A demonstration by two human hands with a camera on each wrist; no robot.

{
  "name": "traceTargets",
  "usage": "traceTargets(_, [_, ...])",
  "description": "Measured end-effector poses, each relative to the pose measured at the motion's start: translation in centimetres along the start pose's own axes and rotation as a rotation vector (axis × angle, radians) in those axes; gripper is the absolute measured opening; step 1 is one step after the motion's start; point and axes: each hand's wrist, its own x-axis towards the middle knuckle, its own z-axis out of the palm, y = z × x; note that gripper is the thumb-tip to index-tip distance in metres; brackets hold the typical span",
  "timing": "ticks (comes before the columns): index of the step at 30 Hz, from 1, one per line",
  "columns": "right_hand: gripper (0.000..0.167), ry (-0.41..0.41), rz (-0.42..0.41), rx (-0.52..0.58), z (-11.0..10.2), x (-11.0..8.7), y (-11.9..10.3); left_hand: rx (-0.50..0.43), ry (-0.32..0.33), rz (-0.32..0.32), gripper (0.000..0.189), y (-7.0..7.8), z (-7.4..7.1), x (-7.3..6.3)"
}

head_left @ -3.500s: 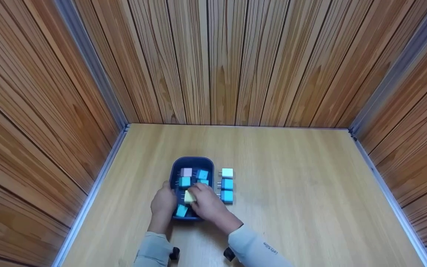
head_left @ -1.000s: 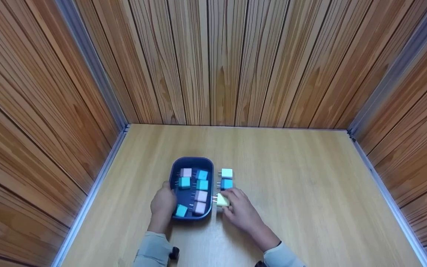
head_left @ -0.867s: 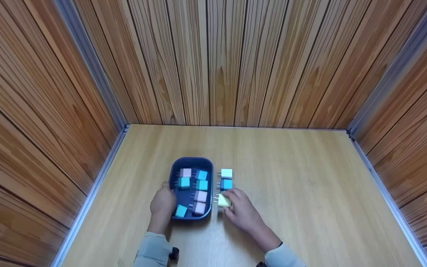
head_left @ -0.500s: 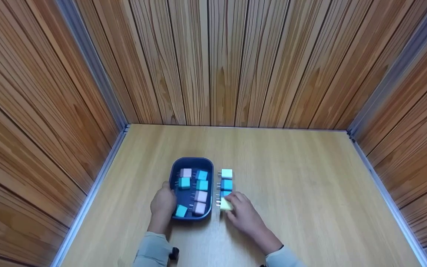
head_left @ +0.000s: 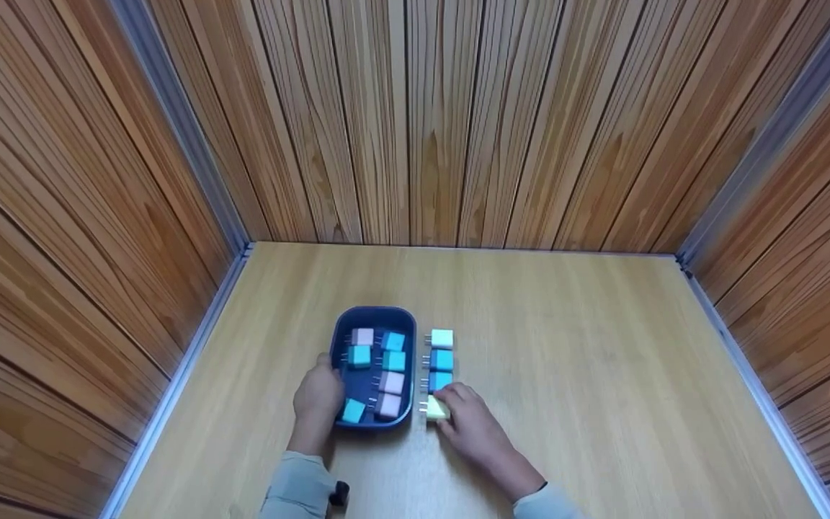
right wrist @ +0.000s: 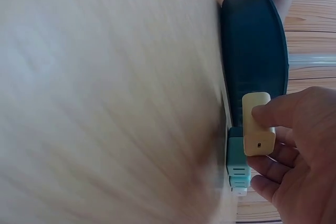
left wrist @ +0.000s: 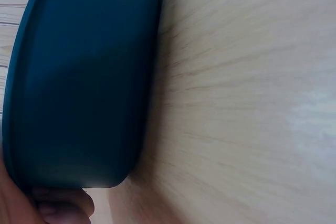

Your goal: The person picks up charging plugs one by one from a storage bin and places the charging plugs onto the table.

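Yellow plug (head_left: 436, 409) sits pinched in right hand (head_left: 478, 430); left hand (head_left: 318, 396) grips tray (head_left: 362, 380)

L wrist cam cuts off tray (left wrist: 84, 87) up top, head cam cuts R sleeve (head_left: 546, 503).

Bin (head_left: 374, 314) on table (head_left: 602, 360), left of the middle, toward the near side; left hand (head_left: 319, 394) on its left side; in the bin, two columns of plugs: right column four deep, from far plug (head_left: 393, 341) to near plug (head_left: 389, 405); left column two at the far end, then a gap, then a corner plug (head_left: 353, 411) at the near left; on the table just right of the bin, a row running front to back, its rearmost plug (head_left: 442, 339) at the far end, two more before it; held plug (head_left: 437, 409) nearest, in the right hand (head_left: 476, 427); prongs toward the bin; back wall (head_left: 444, 130) behind the table.
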Motion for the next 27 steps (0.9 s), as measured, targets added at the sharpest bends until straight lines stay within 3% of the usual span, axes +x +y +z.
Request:
traceTargets(10, [0.047, -0.022, 0.013, -0.035, 0.5, 0.1, 0.2, 0.027, 0.028, 0.033, 0.039, -0.1, 0.0, -0.1])
traceTargets(27, [0.046, -0.049, 0.046, 0.000, 1.3, 0.1, 0.4, 0.018, 0.017, 0.015, 0.044, 0.1, 0.0, -0.1])
